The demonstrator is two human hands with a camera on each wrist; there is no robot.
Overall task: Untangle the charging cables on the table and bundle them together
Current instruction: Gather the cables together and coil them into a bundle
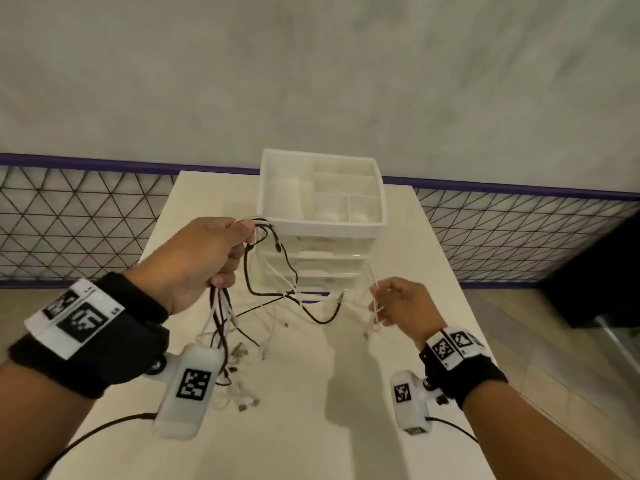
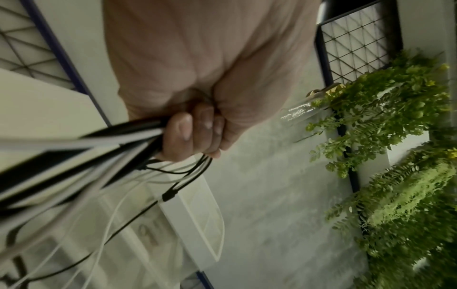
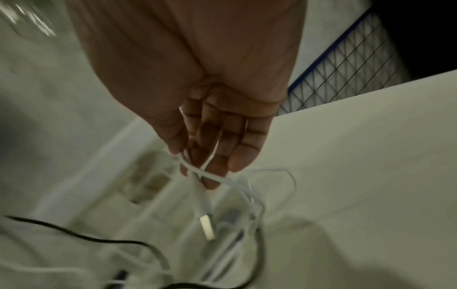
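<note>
My left hand (image 1: 207, 258) is raised over the white table (image 1: 311, 393) and grips a bundle of black and white charging cables (image 1: 221, 313) in a fist. The left wrist view shows the fingers (image 2: 195, 133) curled round the cables (image 2: 103, 144). Loops stick out above the fist, and plug ends (image 1: 242, 355) dangle below it to the table. A black cable (image 1: 311, 313) sags from the bundle toward my right hand (image 1: 398, 306). That hand pinches a thin white cable (image 3: 197, 172) between thumb and fingers, its plug (image 3: 207, 227) hanging below.
A white plastic drawer organiser (image 1: 322, 188) with an open divided top tray stands at the table's far middle, just behind the cables. A wire-mesh fence (image 1: 69, 220) runs behind the table. Green plants (image 2: 395, 156) hang off to the side.
</note>
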